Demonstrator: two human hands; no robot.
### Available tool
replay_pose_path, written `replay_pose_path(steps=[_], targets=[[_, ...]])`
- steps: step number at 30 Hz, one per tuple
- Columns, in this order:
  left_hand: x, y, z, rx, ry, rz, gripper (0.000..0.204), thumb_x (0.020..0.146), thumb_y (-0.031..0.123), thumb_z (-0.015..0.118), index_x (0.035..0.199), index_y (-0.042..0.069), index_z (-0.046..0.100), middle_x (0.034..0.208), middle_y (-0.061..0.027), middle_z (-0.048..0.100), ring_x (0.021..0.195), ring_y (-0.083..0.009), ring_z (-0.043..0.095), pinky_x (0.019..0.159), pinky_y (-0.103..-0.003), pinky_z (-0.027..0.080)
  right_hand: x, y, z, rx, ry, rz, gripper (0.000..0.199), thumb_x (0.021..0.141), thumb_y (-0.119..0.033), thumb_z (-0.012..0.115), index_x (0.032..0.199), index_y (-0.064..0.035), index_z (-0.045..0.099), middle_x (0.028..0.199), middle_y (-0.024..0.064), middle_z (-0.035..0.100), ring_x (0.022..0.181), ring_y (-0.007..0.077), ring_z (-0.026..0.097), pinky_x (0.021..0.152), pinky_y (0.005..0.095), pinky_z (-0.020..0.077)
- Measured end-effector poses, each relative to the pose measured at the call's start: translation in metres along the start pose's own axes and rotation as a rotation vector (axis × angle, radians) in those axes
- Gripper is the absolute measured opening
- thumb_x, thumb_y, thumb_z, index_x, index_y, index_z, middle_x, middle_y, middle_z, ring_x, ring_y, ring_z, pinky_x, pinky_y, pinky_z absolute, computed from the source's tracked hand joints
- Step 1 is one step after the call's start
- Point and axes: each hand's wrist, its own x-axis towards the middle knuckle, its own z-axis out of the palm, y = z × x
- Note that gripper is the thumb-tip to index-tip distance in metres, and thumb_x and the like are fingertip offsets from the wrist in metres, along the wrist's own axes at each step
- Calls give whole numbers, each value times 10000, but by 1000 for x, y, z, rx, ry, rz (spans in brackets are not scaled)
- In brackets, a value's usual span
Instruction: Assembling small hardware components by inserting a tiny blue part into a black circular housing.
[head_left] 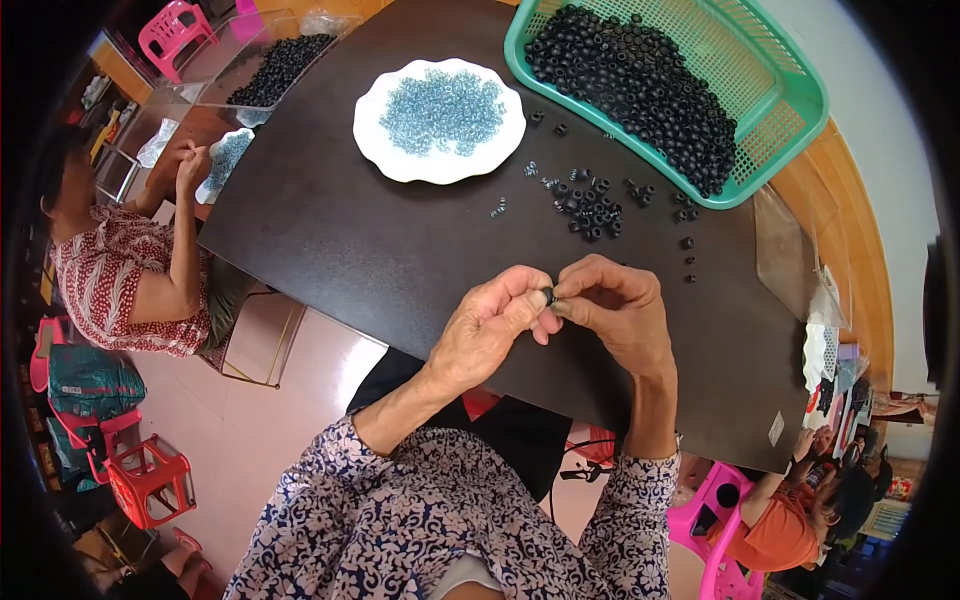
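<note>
Left hand point(489, 325), right hand point(625, 312) on 1 bead point(549, 296), bare tabletop point(345, 255) leftward to edge point(296, 291)

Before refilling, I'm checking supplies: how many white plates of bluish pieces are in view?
2 clearly: one white plate on the dark table beyond the hands, another before the co-worker at left. A wavy white edge at right may be a third.

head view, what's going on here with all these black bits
Someone's left hand and right hand together pinch a small black piece over a dark table. Ahead, a white wavy-edged plate holds many small bluish pieces, and a green basket to its right holds black pieces. Some of both kinds lie loose on the table.
</note>
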Motion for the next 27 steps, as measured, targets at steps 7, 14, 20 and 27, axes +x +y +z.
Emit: replay_pose_path(steps=[7, 14, 20, 27], targets=[[2, -2, -3, -186, -17, -92, 270, 1034, 177, 447, 1183, -31, 533, 868, -89, 616, 827, -166, 604, 770, -281, 500, 0, 0, -6, 49, -47, 54, 119, 812, 17, 741, 906, 13, 667, 896, 43, 648, 787, 108, 607, 702, 236, 497], [5, 7, -3, -441, -29, -201, 246, 1026, 176, 465, 1109, -42, 544, 815, -111, 607, 783, -216, 605, 697, -304, 501, 1, -1, 5, -197, 39, -64, 124, 826, 70, 694, 939, 31, 661, 873, 37, 650, 776, 96, 613, 701, 228, 510], [5, 7, -2, -441, -22, -172, 258, 1024, 175, 459, 1082, -59, 553, 781, -103, 583, 783, -229, 592, 684, -323, 486, 0, -1, 11, -17, 111, -26, 116, 834, 96, 660, 930, 30, 660, 872, 23, 649, 775, 88, 613, 702, 219, 508], [5, 6, -1, -361, -3, -153, 271, 1035, 182, 443, 1102, -62, 542, 804, -98, 587, 787, -203, 593, 705, -305, 496, 1, 3, 10, -102, 94, -79, 111, 837, 101, 655, 924, 32, 655, 875, 31, 646, 770, 89, 613, 690, 220, 507]])
